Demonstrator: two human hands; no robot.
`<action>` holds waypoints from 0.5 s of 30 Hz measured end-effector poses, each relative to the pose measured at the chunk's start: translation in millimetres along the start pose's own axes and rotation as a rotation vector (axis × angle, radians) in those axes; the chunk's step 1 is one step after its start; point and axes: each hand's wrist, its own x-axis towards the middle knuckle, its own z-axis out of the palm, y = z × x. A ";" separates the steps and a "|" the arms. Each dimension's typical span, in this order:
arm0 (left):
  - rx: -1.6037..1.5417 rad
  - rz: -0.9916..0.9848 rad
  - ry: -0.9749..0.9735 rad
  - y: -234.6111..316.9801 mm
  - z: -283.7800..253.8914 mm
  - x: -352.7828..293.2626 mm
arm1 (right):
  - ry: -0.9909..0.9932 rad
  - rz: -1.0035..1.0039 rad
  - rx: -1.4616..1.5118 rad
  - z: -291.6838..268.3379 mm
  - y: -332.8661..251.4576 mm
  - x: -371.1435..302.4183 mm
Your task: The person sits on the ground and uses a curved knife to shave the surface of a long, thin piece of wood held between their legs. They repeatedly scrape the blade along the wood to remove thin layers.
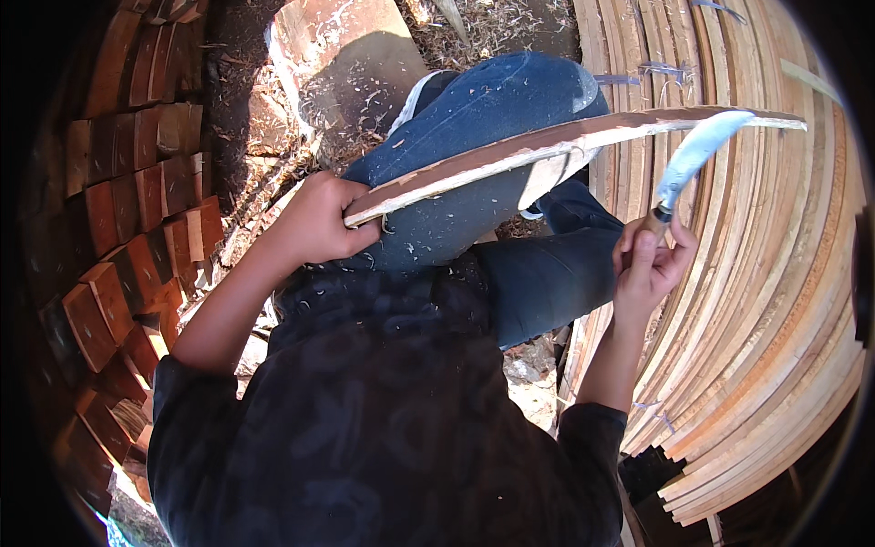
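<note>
A long thin wooden strip [510, 160], brown on its upper face and pale along the shaved edge, lies across my raised thigh. My left hand [324, 217] is closed round its near left end, fingers wrapped under it. In my right hand [649, 264] is a curved knife [694, 155] with a short wooden handle and a bright, sickle-like blade. The blade points up and overlaps the strip's far right part; whether it touches the wood I cannot tell. Wood shavings cling to my jeans [428, 219].
Long pale planks [729, 310] are stacked along the right side, some tied with plastic strips. On the left rises a pile of reddish-brown wood blocks [137, 228]. A flat board [342, 64] lies ahead on ground strewn with shavings [510, 27].
</note>
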 end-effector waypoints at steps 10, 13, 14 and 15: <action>0.022 -0.003 0.011 2.3 -0.8 3.8 | -0.082 0.123 0.154 19.2 6.8 -16.7; 0.068 0.052 0.016 0.4 -4.6 1.2 | -0.150 -0.104 -0.176 -1.5 5.5 0.3; 0.033 0.056 0.034 -1.6 -1.8 0.9 | -0.009 -0.069 0.010 1.0 1.0 4.4; 0.037 -0.033 0.009 5.1 -4.5 1.9 | 0.133 -0.027 0.192 8.8 -5.3 8.0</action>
